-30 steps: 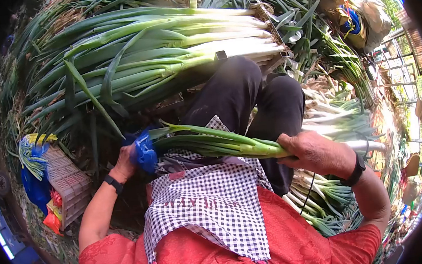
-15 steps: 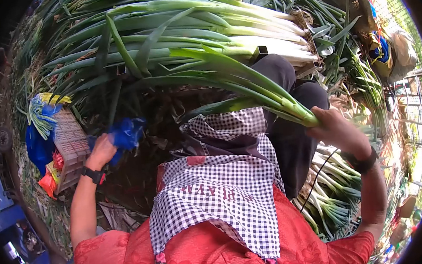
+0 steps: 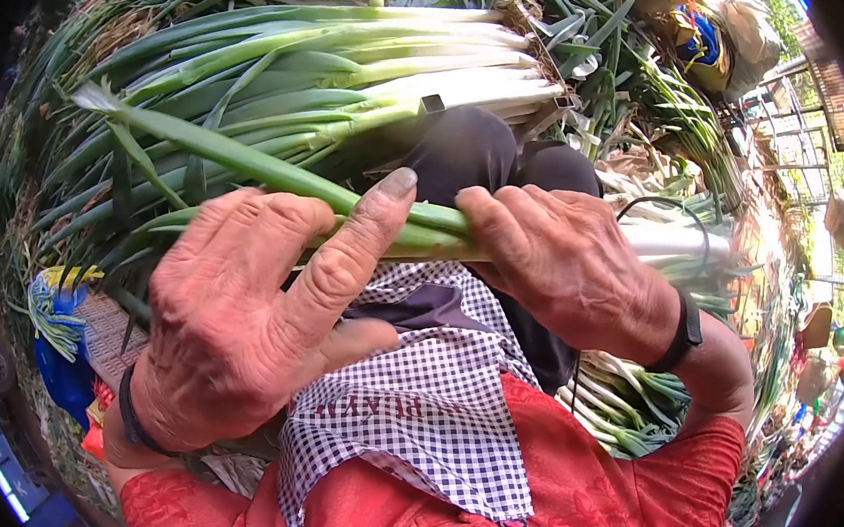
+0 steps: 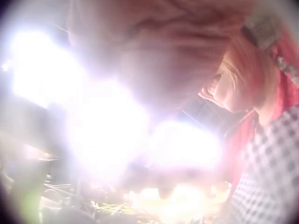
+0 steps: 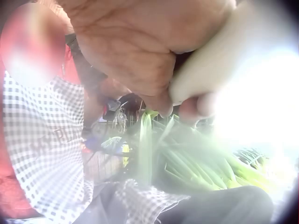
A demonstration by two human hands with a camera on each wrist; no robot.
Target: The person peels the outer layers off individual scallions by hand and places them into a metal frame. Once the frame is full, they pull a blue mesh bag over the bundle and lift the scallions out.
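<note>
In the head view my right hand point(image 3: 567, 261) grips a leek point(image 3: 429, 228) around its stalk above the lap, fingers curled. The white end sticks out to the right; the green leaves reach to the upper left. My left hand point(image 3: 255, 308) is over the leaves with index finger and thumb spread, the index fingertip crossing in front of the leek. In the right wrist view the white stalk point(image 5: 205, 65) passes beside my right hand point(image 5: 135, 46). Glare and blur fill the left wrist view, where my left hand point(image 4: 159, 51) shows only as a blurred shape.
A large pile of leeks point(image 3: 355, 69) lies on a metal-ended rack beyond the knees. More leeks point(image 3: 635, 400) lie to the right of the lap. At the left stands a crate point(image 3: 112, 336) with blue and yellow ties point(image 3: 60, 315) on it. A checkered apron point(image 3: 403, 396) covers the lap.
My left hand has come from the far left to the leek; the blue bunched thing it held no longer shows in it. My right hand has moved left, still gripping, and the leek now lies across the lap.
</note>
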